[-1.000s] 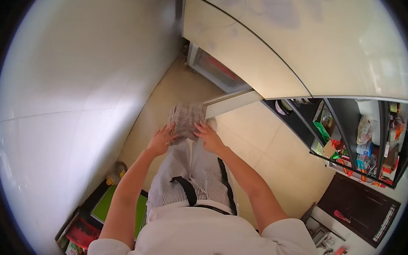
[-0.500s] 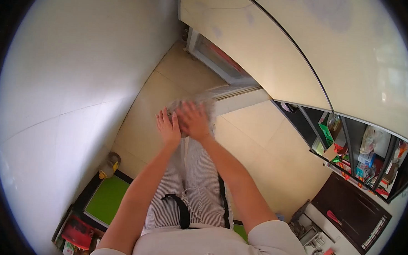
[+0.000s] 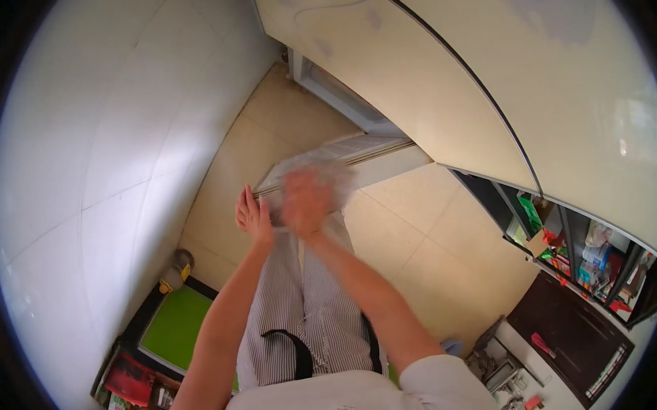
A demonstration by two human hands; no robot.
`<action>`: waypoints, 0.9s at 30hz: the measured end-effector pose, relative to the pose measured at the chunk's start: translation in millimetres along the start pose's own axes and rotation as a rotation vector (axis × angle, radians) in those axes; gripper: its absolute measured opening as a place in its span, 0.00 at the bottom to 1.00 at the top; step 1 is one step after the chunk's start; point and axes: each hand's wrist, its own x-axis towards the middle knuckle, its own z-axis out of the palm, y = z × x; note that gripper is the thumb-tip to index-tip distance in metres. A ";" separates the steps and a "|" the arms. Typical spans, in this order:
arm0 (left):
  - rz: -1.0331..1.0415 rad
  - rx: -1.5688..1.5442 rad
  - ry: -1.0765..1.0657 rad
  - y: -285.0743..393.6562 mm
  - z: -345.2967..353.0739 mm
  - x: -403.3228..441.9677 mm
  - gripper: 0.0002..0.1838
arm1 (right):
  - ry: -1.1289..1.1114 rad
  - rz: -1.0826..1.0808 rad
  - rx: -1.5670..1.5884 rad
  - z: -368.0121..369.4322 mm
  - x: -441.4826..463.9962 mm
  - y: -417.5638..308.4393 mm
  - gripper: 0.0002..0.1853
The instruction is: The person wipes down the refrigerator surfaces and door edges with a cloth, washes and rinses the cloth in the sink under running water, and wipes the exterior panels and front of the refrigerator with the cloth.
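Note:
A pale panel (image 3: 277, 179) with a grooved top edge juts out from the cabinet in front of my knees. My left hand (image 3: 254, 218) grips its near end, thumb on one side and fingers on the other. On the panel's top my right hand (image 3: 307, 200), smeared by motion, presses on a grey cloth (image 3: 337, 177). The cloth is blurred too, and my right fingers cannot be made out one by one. My striped trousers (image 3: 280, 298) lie just below both hands.
A tall cream cabinet front (image 3: 415, 69) stands ahead, with dark open shelves (image 3: 587, 253) of packets at right. A white wall (image 3: 110, 159) rises at left. Near it are a green-topped surface (image 3: 176, 326) and a yellow-and-grey object (image 3: 175, 271). Tiled floor (image 3: 400, 237) lies below.
My right hand has shifted slightly left and down, and the cloth bunches out to its right. My left hand has moved a little left and down to the panel's end.

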 end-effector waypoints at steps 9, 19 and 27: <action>-0.018 -0.132 -0.144 -9.9 -13.0 18.2 0.32 | -0.420 -0.240 -0.025 -117.3 75.3 88.1 0.31; -0.093 -0.035 -0.135 15.3 -22.3 9.8 0.33 | 0.044 -0.139 -0.025 -103.2 57.9 102.3 0.28; -0.123 -0.101 -0.196 21.0 -25.6 0.7 0.32 | -0.246 -0.648 0.133 -85.8 39.5 73.5 0.28</action>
